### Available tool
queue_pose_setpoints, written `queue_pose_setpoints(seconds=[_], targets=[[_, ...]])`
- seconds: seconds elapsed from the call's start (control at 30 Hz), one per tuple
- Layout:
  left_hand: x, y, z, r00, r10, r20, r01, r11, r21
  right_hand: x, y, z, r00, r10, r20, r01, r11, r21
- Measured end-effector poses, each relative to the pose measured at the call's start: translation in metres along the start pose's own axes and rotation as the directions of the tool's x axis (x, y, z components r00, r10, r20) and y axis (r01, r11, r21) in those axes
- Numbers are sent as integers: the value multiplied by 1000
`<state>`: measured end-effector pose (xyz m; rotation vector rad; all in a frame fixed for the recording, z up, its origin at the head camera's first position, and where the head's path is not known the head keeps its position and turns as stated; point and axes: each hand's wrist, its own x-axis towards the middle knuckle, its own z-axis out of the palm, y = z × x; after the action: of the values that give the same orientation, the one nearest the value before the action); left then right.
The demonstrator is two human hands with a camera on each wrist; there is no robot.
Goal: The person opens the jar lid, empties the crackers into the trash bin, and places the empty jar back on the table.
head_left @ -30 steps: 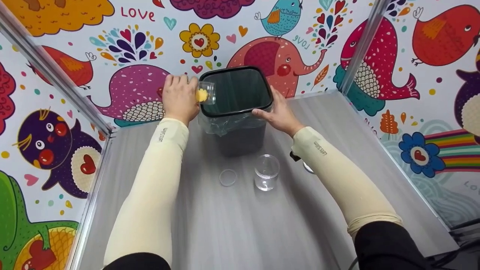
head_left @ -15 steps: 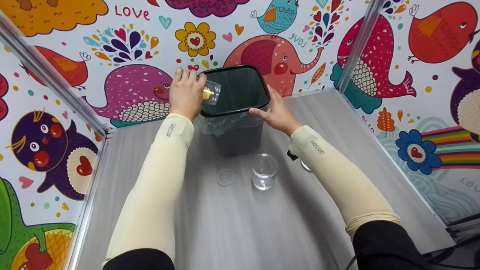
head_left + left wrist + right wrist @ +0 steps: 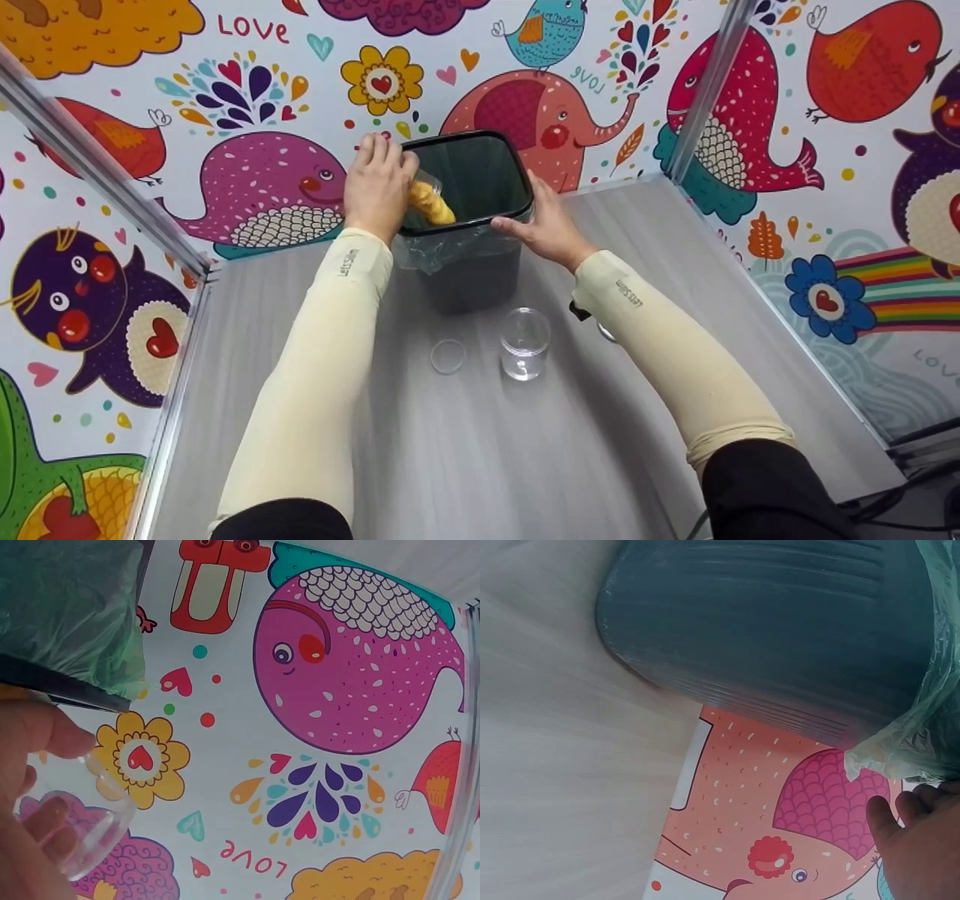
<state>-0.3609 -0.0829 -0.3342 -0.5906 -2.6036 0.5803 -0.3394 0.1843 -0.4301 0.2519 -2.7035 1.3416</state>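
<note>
My left hand (image 3: 379, 181) grips a clear plastic jar (image 3: 112, 832), tipped over the left rim of a dark trash can (image 3: 471, 281). A chunky yellow mass (image 3: 435, 205) slides from the jar's mouth inside the can; its exact kind cannot be made out. A thin clear bag (image 3: 431, 253) lines the can and folds over its rim. At the near right corner, my right hand (image 3: 556, 231) rests against the rim, thumb on the front edge and fingers extended along the right side. The right wrist view shows those fingers (image 3: 885, 821) beside the bag's hanging edge.
On the grey table (image 3: 450, 450) stands another clear jar (image 3: 525, 346), with a clear round disc (image 3: 448, 357) lying to its left. A white-edged object (image 3: 606, 331) is mostly hidden by the right forearm. Printed wall panels (image 3: 262, 90) enclose the table at the back and sides.
The left hand has moved right and tipped the jar further down over the can. The yellow mass has slid from inside the jar to its mouth. The right hand has stayed at the rim.
</note>
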Motion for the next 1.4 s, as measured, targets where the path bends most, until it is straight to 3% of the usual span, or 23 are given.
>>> queue_pose_setpoints(seconds=[0.27, 0.47, 0.6, 0.7, 0.83, 0.93, 1.03, 1.2, 1.27, 1.33, 1.4], targets=[[-1, 0, -3, 1000, -11, -26, 13, 997, 74, -1, -1, 1, 1000, -1, 3, 1, 1000, -7], [-4, -2, 1, 998, -15, -63, 19, 998, 61, -2, -1, 1, 1000, -7, 10, 7, 1000, -20], [-8, -4, 4, 995, -44, -85, 43, 999, -15, -2, -1, 2, 1000, -15, 8, 15, 1000, -16], [-13, -7, 5, 989, -111, -94, 101, 989, -104, -2, -1, 3, 1000, -21, 5, 21, 1000, -14], [-22, -12, 4, 963, -251, -94, 218, 938, -271, -1, -1, 2, 1000, -21, 4, 21, 1000, -16], [-31, -16, 4, 926, -362, -103, 288, 858, -425, -1, -1, 1, 1000, -24, 3, 24, 1000, -15], [-44, -18, 6, 868, -486, -99, 341, 730, -592, -1, -1, -1, 999, -33, 3, 33, 999, -18], [-77, -17, 12, 720, -692, 49, 437, 397, -807, -1, 0, -2, 999, -40, 6, 40, 999, -28], [-94, -17, 19, 671, -733, 113, 459, 291, -839, -2, 0, -2, 999, -35, 6, 36, 999, -27], [-111, -16, 30, 645, -750, 144, 464, 235, -854, -2, 0, -3, 1000, -30, 4, 30, 999, -24], [-130, -14, 46, 633, -756, 165, 474, 210, -855, -2, 1, -3, 1000, -27, 1, 27, 999, -28]])
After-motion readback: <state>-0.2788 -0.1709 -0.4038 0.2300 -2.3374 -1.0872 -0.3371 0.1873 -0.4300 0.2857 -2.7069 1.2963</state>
